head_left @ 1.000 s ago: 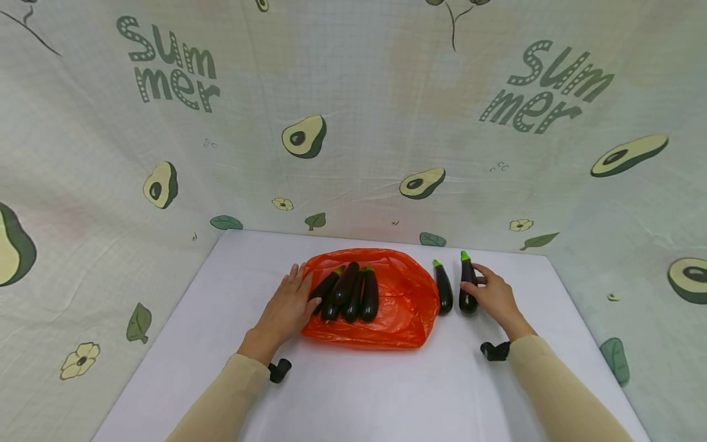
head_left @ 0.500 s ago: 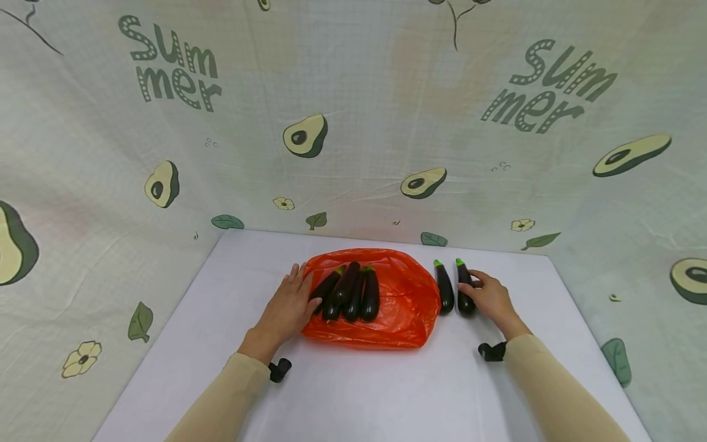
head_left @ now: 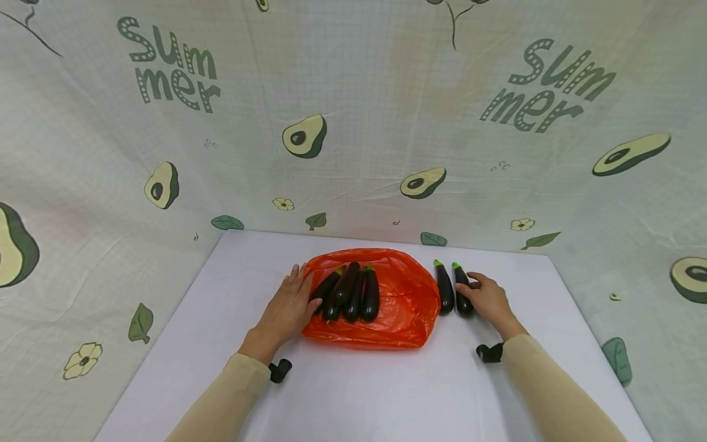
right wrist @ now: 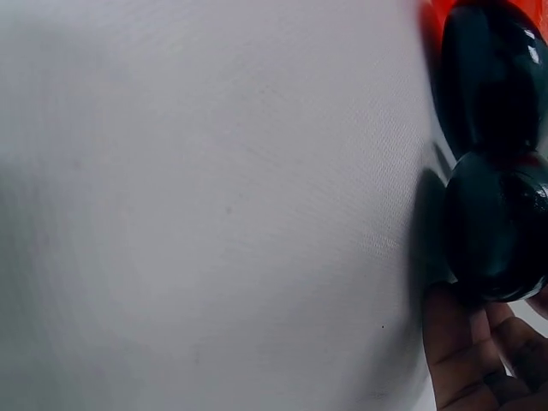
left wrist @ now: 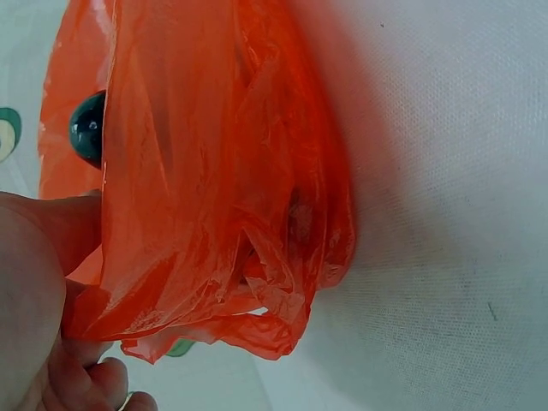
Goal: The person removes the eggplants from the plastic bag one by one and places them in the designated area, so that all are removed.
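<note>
My left hand [head_left: 284,310] pinches the left rim of a red plastic bag [head_left: 405,316], thumb inside and fingers outside. In the left wrist view the thin bag wall [left wrist: 197,171] hides part of that hand. Several dark eggplants [head_left: 370,298] lie bunched in the bag's left half. Just right of the bag lies another eggplant [head_left: 444,288] with a green stem end. Close beside it, my right hand [head_left: 491,301] holds a second eggplant [head_left: 464,305] between thumb and fingers. The right wrist view shows the held eggplant [right wrist: 492,231] against its neighbour [right wrist: 488,81].
A white table [head_left: 359,393] lies beneath everything. Behind and at the sides hangs a pale cloth [head_left: 353,123] printed with avocados and leaves. A black device [head_left: 490,353] sits at the right wrist, another black device [head_left: 280,371] at the left.
My right hand has moved its eggplant leftward and slightly nearer, up beside the eggplant next to the bag. The left hand and the bag stay in place.
</note>
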A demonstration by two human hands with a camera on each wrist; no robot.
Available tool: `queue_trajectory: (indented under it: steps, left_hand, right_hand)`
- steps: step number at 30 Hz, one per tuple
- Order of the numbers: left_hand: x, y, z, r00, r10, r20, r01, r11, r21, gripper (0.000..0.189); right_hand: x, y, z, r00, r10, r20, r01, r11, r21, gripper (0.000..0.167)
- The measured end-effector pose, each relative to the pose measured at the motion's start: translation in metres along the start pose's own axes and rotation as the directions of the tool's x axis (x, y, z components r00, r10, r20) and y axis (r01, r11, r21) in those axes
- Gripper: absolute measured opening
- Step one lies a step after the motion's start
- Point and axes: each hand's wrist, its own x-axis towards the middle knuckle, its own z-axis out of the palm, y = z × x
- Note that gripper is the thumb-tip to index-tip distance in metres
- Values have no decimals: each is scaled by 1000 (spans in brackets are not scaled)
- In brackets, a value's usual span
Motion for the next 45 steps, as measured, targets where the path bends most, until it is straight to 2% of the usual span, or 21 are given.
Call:
queue_trajectory:
  steps: [7, 14, 21, 27, 36, 45]
  left_hand:
    - [0, 0, 0, 1000, -6, 7, 6, 1000, -8, 75]
    - [-1, 0, 1, 1000, -11, 9, 11, 1000, 3, 75]
    - [-1, 1, 1, 1000, -17, 8, 17, 1000, -17, 75]
    - [-1, 1, 1, 1000, -4, -1, 4, 1000, -12, 75]
    - [0, 1, 2, 1000, -7, -1, 7, 1000, -6, 76]
    - [1, 0, 1, 1000, -9, 4, 9, 1000, -2, 75]
  right_hand:
    - [0, 0, 2, 1000, 0, 2, 0, 1000, -4, 84]
    - [-1, -1, 3, 1000, 27, 5, -27, 999, 19, 87]
    - [-4, -2, 3, 1000, 21, -7, -21, 999, 30, 88]
    - [-6, -4, 6, 997, -17, -78, 21, 999, 45, 85]
    - [-8, -12, 8, 979, -100, -179, 109, 993, 45, 76]
    - [-23, -52, 12, 940, -187, -285, 215, 974, 72, 66]
